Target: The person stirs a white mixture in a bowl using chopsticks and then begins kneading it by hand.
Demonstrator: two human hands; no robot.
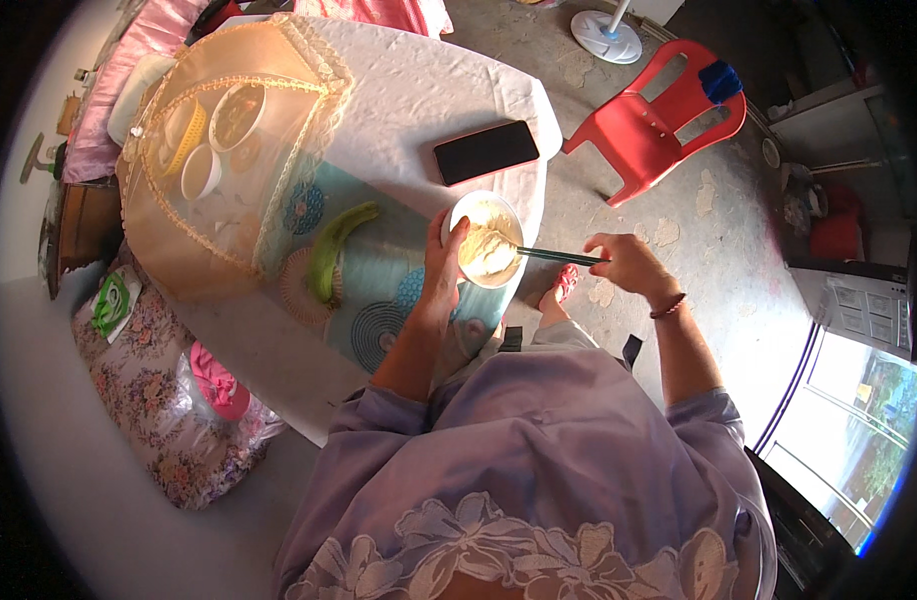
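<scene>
A white bowl (482,196) holds a pale yellow, floury or doughy mixture (488,251). Around its near left side my left hand (445,262) is closed, with the thumb over the rim. My right hand (629,264) grips dark green chopsticks (560,256), whose far ends reach into the mixture. The bowl is at the right edge of the table, above a teal patterned mat (383,255). A long green vegetable (329,259), perhaps a gourd, lies on that mat to the left. Beyond the bowl, a phone (487,153) with a black screen rests on the white tablecloth (398,82).
A lace-edged mesh food cover (226,172) stands over several bowls and a yellow basket (186,139) at the left. A red plastic chair (638,127) is on the concrete floor beyond the table's right edge, near a white fan base (607,36). Floral fabric (143,390) covers a seat at lower left.
</scene>
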